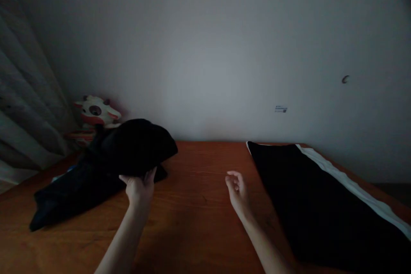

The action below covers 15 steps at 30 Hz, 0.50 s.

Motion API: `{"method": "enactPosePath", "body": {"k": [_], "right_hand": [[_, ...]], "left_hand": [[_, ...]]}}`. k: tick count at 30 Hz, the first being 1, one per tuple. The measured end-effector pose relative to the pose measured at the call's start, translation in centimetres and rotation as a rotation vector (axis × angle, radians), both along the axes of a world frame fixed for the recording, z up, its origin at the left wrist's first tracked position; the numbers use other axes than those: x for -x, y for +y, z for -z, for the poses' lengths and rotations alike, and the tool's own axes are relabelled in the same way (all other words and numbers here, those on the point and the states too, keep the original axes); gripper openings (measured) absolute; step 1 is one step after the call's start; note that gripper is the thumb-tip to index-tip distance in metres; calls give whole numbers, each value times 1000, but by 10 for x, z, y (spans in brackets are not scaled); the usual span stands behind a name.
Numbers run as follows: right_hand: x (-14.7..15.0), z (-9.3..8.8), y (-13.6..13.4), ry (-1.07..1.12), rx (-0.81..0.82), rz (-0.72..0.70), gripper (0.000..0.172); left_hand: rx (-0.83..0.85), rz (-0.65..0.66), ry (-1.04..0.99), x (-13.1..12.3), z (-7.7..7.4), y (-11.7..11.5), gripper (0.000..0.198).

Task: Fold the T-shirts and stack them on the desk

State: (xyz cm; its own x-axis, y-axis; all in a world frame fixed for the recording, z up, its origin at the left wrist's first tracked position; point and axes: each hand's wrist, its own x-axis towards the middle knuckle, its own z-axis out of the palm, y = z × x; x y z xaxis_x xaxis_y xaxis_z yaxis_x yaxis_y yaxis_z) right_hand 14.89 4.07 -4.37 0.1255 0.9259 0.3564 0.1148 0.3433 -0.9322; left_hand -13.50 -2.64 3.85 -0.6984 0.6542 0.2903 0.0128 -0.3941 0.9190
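My left hand [140, 186] grips the lower edge of a folded black garment [138, 145] and holds part of it raised above the wooden table. Beneath and to its left lies more dark cloth [73, 195]; in the dim light I cannot tell whether the two are one piece. My right hand [236, 186] hovers over the tabletop with loosely curled fingers and nothing in it. Closest to that hand is a large black cloth [308, 205], spread flat along the right side, with a white strip [346, 186] along its far right edge.
The brown wooden table [199, 218] meets a pale wall [208, 72] at the back. A cow-shaped plush toy [96, 111] sits at the back left, beside a light curtain [25, 85]. On the wall are a small printed label [281, 109] and a hook [345, 79].
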Motion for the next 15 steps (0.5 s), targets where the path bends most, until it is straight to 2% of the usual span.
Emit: {"method": "enactPosePath", "body": {"k": [2, 3, 7, 9, 11, 13, 15], "right_hand": [[2, 0, 0, 1, 21, -25, 40], [2, -1, 1, 21, 38, -37, 39], [0, -4, 6, 221, 179, -35, 40], [-9, -8, 13, 394, 275, 9, 40], [-26, -11, 23, 575, 308, 42, 36], [-47, -13, 33, 708, 277, 51, 35], [-69, -12, 41, 789, 247, 72, 42]], "left_hand": [[52, 89, -118, 1, 0, -3, 67], [69, 121, -174, -4, 1, -3, 65], [146, 274, -321, -43, 10, 2, 34], [217, 347, -304, -62, 16, 4, 33], [301, 407, -119, -76, 24, 3, 39], [366, 468, 261, -84, 35, 0, 41], [405, 529, 696, -89, 44, -4, 40]]}}
